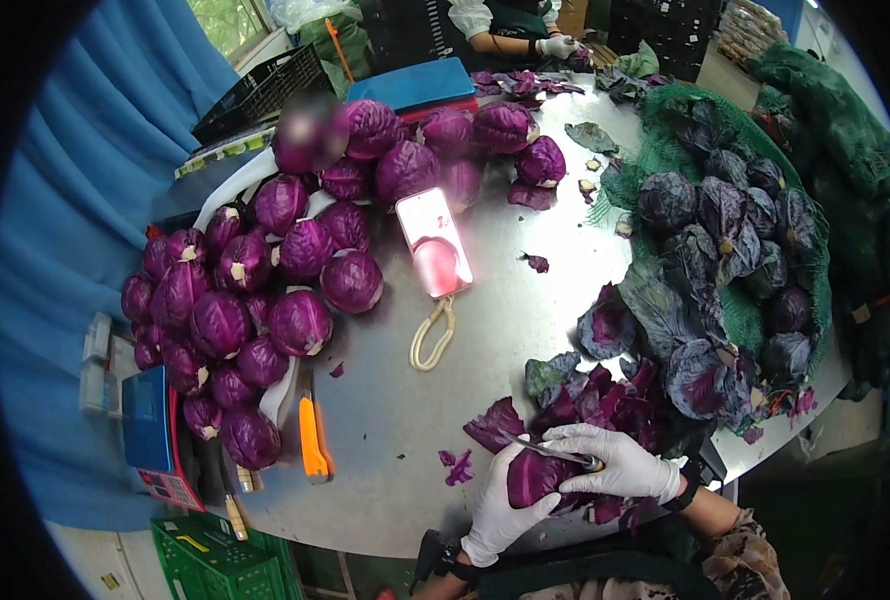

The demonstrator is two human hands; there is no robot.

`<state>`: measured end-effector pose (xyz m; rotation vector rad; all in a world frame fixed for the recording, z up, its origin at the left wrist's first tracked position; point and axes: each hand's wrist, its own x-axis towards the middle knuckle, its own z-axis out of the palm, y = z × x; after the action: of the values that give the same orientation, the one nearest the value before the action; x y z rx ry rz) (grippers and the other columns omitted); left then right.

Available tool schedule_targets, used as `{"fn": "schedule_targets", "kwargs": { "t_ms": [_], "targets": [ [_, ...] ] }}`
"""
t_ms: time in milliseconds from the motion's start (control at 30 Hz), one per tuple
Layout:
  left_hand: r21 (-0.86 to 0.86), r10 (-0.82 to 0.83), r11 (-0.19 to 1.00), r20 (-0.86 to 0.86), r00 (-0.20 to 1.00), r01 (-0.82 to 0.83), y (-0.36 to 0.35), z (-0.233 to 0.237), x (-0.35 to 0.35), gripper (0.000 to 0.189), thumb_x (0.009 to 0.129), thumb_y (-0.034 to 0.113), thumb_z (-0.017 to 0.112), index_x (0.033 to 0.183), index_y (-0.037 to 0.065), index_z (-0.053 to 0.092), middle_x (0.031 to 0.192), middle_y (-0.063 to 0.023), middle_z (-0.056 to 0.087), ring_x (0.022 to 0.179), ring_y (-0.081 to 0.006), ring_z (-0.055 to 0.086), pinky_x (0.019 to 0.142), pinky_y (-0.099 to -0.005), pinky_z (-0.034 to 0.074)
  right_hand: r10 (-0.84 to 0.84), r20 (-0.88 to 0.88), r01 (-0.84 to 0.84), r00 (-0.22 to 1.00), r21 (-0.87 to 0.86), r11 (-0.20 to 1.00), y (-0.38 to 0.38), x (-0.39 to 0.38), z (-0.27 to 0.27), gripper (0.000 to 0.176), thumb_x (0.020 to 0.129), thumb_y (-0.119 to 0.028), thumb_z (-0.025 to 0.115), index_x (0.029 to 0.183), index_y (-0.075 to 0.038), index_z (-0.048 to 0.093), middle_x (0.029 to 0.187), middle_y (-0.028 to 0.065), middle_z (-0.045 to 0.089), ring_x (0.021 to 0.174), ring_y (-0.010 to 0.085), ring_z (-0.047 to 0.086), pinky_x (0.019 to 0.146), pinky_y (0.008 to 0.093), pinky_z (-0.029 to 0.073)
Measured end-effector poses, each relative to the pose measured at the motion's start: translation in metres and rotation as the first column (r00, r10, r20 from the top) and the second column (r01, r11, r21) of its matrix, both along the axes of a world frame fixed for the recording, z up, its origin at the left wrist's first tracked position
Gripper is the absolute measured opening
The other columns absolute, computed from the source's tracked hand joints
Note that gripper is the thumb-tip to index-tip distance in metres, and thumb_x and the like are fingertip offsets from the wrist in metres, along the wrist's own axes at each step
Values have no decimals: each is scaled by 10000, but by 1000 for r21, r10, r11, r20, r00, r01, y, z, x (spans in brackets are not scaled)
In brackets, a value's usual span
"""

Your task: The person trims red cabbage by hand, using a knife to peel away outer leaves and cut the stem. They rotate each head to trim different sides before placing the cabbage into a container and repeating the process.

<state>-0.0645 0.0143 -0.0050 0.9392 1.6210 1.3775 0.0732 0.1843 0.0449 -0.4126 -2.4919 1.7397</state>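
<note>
**Cabbage (535, 482) between two gloved hands, knife (542, 448) along its far side**

We judge that everything turns on how the blade lies against the cabbage. Taking the cabbage as the centre of the dial, with twelve pointing away from us, our left hand (505, 507) sits at eight o'clock and our right hand (620, 467) at two to three. Neither is clearly nearer, since both meet it. The left hand is half closed in a cup around its near and left sides, bearing its weight as far as we can judge. The right hand is curled around the knife handle, its thumb reaching the cabbage's right side.

The knife's long axis runs from the right hand towards ten o'clock, passing over the cabbage's far edge. We cannot tell whether the edge touches. The gloves hide much of the cabbage, so we cannot settle its own long axis either.

The cabbage is held near our edge of the table (385, 490). One torn leaf (495, 425) lies at eleven o'clock, near the blade tip; a heap of loose leaves (615, 402) spreads at one to two. Beyond it, at one o'clock, dark cabbages (667, 200) crowd a green net bag (668, 105). The pile of glossy purple cabbages (220, 324) lies well apart at ten, and a phone (435, 245) at eleven.
</note>
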Motion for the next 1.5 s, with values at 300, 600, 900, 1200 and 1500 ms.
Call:
{"fn": "schedule_targets", "kwargs": {
  "t_ms": [300,600,900,1200,1500],
  "targets": [
    [17,3,1000,-27,1000,-2,0,-1,0,825,718,317,827,1362,32,396,1355,-164,479,1242,-305,491,1040,-387,398,4,-18,-4,1000,3,1000,0,0,0,560,811,-277,763,1312,-139,557,1343,96,523,1223,259,536,1007,348,462],
    [22,-3,1000,-26,1000,4,6,14,-4,811,745,229,791,1396,-16,373,1419,-175,419,1336,-278,395,1127,-384,293,-208,-115,195,971,-116,974,1,-1,4,349,847,-122,723,1171,-26,638,1180,126,627,1134,235,588,974,335,464],
    [49,-31,998,86,996,27,0,12,2,840,744,190,789,1432,37,332,1355,-129,445,1232,-235,475,1059,-371,389,-498,249,552,831,-252,795,-27,44,20,290,881,-83,665,1169,-57,643,1117,19,651,966,96,597,850,240,479],
    [75,176,968,474,863,-238,-6,3,15,513,942,250,582,1379,54,398,1341,-88,479,1240,-197,465,1078,-360,354,-345,-245,399,906,224,889,-72,46,-3,552,780,-142,779,1267,-50,537,1268,148,522,1180,277,541,985,353,453],
    [68,181,922,793,581,-380,-6,18,9,557,927,430,579,1350,107,417,1308,-126,505,1199,-271,529,984,-470,476,-379,-151,383,913,-4,924,-88,48,11,143,875,-89,685,993,-33,625,838,50,594,783,106,573,685,267,464]
  ]
}}
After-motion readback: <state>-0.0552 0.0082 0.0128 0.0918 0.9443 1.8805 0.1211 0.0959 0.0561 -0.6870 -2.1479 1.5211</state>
